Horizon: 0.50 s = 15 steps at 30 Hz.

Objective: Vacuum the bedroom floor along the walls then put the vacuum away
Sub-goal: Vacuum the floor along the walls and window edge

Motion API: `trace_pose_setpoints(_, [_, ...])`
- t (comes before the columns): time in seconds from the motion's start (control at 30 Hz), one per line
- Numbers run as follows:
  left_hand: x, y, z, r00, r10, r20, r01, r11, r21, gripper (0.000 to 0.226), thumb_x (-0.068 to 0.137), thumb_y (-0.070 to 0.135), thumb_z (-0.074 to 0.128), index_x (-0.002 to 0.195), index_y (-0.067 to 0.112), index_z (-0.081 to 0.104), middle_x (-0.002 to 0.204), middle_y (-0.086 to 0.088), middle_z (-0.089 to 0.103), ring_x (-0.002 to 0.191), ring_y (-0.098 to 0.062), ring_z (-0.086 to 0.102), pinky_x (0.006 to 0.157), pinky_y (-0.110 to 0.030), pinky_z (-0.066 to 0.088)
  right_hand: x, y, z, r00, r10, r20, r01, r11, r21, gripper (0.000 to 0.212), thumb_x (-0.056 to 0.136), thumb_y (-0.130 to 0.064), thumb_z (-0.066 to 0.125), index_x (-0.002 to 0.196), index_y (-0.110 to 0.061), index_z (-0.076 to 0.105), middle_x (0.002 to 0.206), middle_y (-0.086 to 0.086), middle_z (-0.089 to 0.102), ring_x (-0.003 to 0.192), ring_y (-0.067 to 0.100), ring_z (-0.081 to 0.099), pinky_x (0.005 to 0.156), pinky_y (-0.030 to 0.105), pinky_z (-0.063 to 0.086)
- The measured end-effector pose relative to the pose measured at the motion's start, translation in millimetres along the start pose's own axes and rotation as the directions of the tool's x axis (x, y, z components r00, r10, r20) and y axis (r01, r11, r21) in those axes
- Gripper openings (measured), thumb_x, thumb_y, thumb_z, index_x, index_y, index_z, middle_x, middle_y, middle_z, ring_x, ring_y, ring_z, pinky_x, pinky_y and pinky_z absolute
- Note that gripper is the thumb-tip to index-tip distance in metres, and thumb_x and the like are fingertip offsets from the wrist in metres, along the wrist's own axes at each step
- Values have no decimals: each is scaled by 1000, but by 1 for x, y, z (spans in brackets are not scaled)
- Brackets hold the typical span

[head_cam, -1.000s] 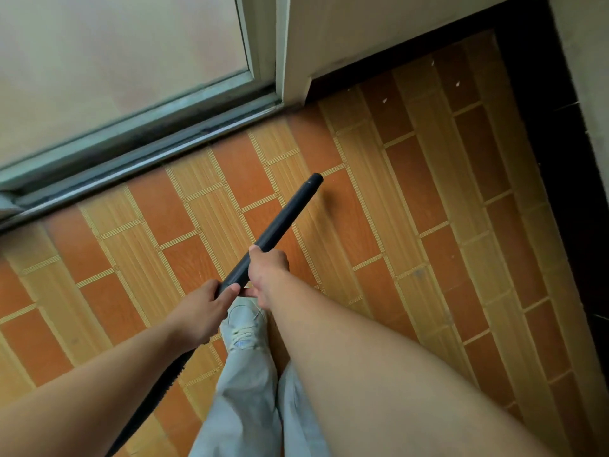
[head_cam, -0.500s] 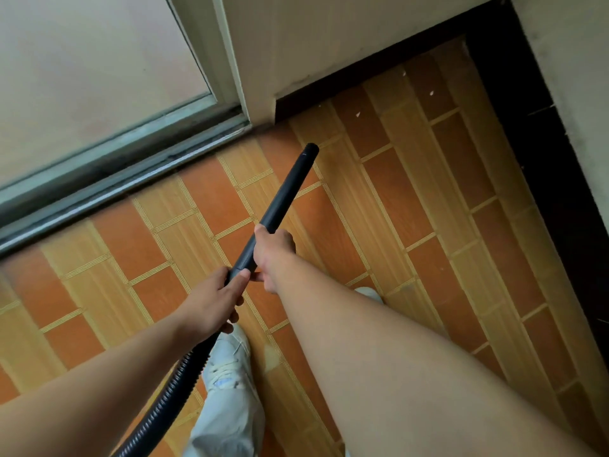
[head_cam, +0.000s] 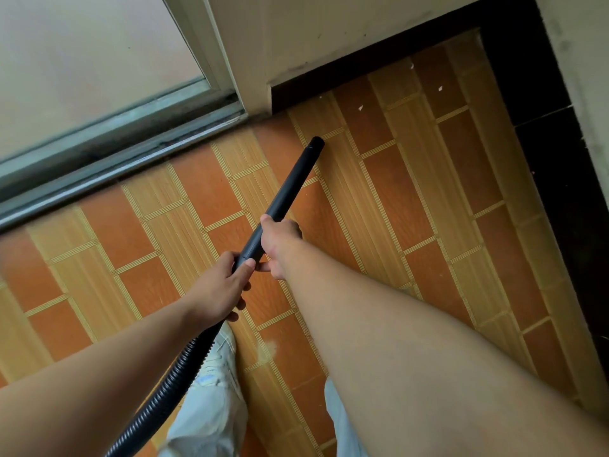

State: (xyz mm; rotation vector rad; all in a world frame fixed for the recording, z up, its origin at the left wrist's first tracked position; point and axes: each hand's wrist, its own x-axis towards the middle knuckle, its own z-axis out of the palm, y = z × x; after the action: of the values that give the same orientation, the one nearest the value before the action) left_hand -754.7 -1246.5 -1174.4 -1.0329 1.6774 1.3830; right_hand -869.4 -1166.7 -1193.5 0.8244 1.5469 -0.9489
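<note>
Movement: wand (head_cam: pixel 290 192) had swung from the door track (head_cam: pixel 115 159) side towards the dark skirting (head_cam: pixel 362 65); its nozzle end (head_cam: pixel 317 142) stood past the door-frame corner.
Hands: left hand (head_cam: pixel 219 288) clasped the wand's rear end where the ribbed hose (head_cam: pixel 164 394) joins; right hand (head_cam: pixel 278 244) gripped the wand just ahead.
Location: nozzle end low over the tiled floor (head_cam: pixel 412 192), near the skirting but apart from it.
Done: cannot be confirmed from this view.
Outstanding: pale specks (head_cam: pixel 360 107) lay beside the skirting; corner and right-hand wall edge judged unreached.
Storage: vacuum body out of view; putting away not begun.
</note>
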Motion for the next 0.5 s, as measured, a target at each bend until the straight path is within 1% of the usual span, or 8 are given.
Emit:
trace_pose_setpoints(0.17, [0,2,-2,1000,10,-21,-9,1000,17,36,107,45,45,131,19,48,104,-10,65,78,-23,68,65,-41,62,3,-4,3,1000,-10,13,10,1000,-7,39,107,-38,48,139,-16,41,94,5,50,112,35,62,85,52,62])
trace_pose_setpoints(0.23, [0,4,-2,998,48,-46,-45,997,63,40,107,43,45,138,19,44,104,-8,66,82,-24,70,69,-44,63,5,-6,6,1000,-25,9,25,1000,-15,40,107,-39,49,139,-16,43,98,6,54,110,35,63,84,52,62])
trace_pose_setpoints(0.3, [2,5,-4,992,101,-77,-92,989,112,47,107,40,46,149,21,36,102,-7,68,84,-24,71,70,-46,64,8,-9,9,999,-37,10,37,999,-8,40,107,-39,49,139,-16,44,103,7,56,108,35,64,79,50,63])
trace_pose_setpoints(0.4, [4,5,-3,979,165,-117,-146,977,156,54,108,34,47,158,27,27,97,-4,67,82,-20,70,69,-45,63,15,-10,10,999,-39,6,39,999,-9,39,106,-38,50,137,-15,44,97,5,55,106,34,64,81,49,63])
trace_pose_setpoints(0.5, [4,2,0,962,225,-154,-198,965,175,57,108,30,49,159,31,25,96,0,66,80,-20,68,70,-44,62,22,-11,13,999,-49,-1,49,999,-7,38,106,-37,52,135,-12,48,107,9,61,107,34,65,85,50,61])
